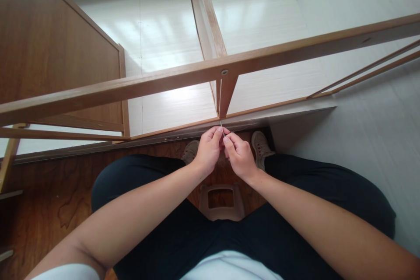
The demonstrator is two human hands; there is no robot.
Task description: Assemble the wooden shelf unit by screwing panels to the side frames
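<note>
Seated on a stool (220, 203), knees wide. Left hand (207, 149) and right hand (239, 155) meeting fingertip to fingertip, both pinching a thin pin (222, 127) just below the divider (224, 92) of the wooden frame (210, 70). Best done with wrists steady, pinch close to the tip, pin kept in line with the divider's foot. Beyond, white floor (262, 17).

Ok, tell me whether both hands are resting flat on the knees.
No. The left hand and right hand are raised together between the knees, fingertips pinching a thin metal pin just below the wooden frame.
</note>
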